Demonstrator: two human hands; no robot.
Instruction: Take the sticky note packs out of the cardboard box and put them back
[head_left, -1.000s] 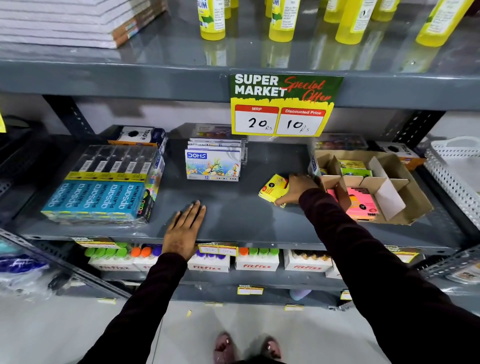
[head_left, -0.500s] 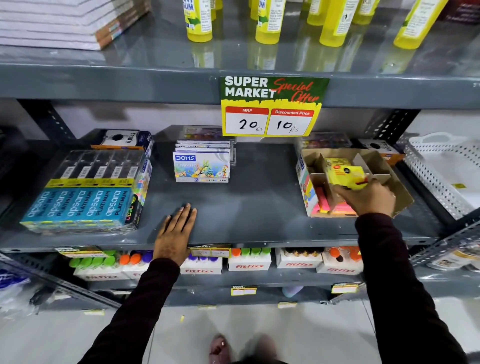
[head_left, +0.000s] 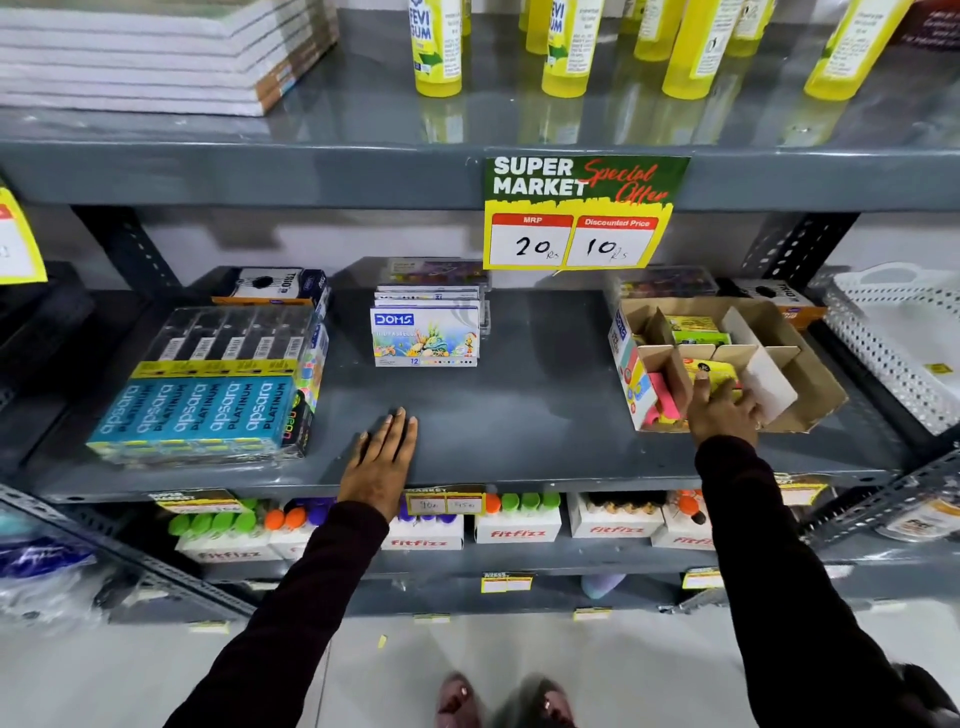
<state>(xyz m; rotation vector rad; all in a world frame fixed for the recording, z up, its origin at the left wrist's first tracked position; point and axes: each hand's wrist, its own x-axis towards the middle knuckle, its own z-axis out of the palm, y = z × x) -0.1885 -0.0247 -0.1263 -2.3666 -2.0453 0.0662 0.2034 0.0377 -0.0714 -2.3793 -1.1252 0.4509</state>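
1. One yellow sticky note pack (head_left: 714, 375) now sits low in the front middle compartment of the cardboard box (head_left: 810, 395); a second ago it lay out on the grey shelf (head_left: 519, 415), and half a second ago it was held above the box.
2. Right hand (head_left: 724, 410) rests over that pack, fingers bent around it; whether the grip is already loosened cannot be told.
3. Left hand (head_left: 382, 462) lies flat, fingers together, on the shelf edge, unmoved throughout.
4. Pink packs (head_left: 662, 400) fill the neighbouring left compartment; a green-yellow pack (head_left: 696, 330) sits behind.
5. Judgement: the return step is nearly complete; letting go remains.
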